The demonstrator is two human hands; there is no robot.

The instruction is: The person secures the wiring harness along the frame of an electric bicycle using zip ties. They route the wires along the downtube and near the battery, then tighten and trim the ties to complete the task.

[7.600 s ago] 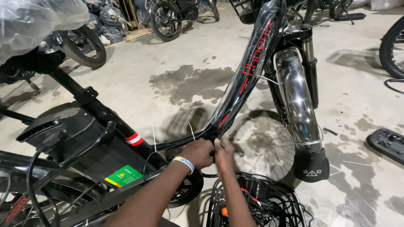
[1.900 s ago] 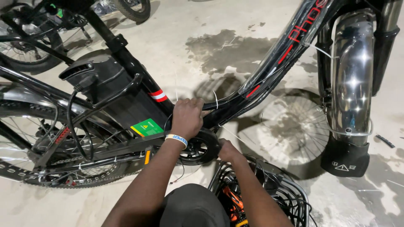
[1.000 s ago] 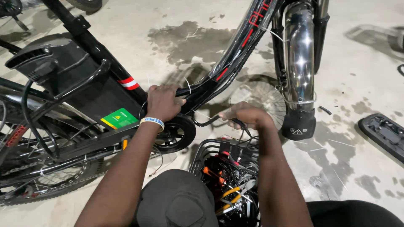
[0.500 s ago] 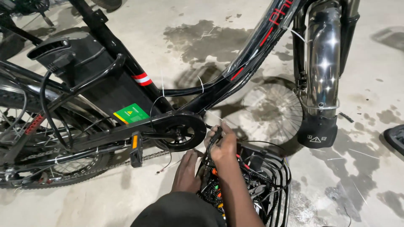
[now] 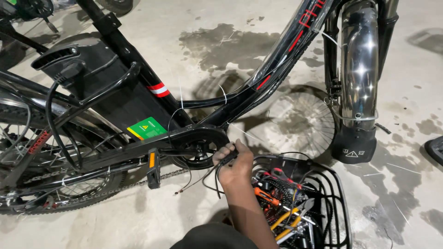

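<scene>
One hand (image 5: 233, 163) in view, forearm extended forward, fingers (image 5: 226, 150) curled closed.

Just left of the hand (image 5: 234, 162), the black bicycle frame (image 5: 138, 69) carries red-and-white bands and a green sticker (image 5: 146, 128); right, a black basket (image 5: 334, 193) holds orange-handled tools (image 5: 266, 197); chrome mudguard (image 5: 359, 64) above.

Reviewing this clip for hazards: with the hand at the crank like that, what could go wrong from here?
1. The hand holds thin black cables right beside the chainring guard; if the crank turns, fingers or cables might get caught.
2. Loose cable ends hang close to the pedal and chain, so they may snag.
3. The basket of tools sits just under the forearm; a pull back could knock it or scrape on the tools.
</scene>
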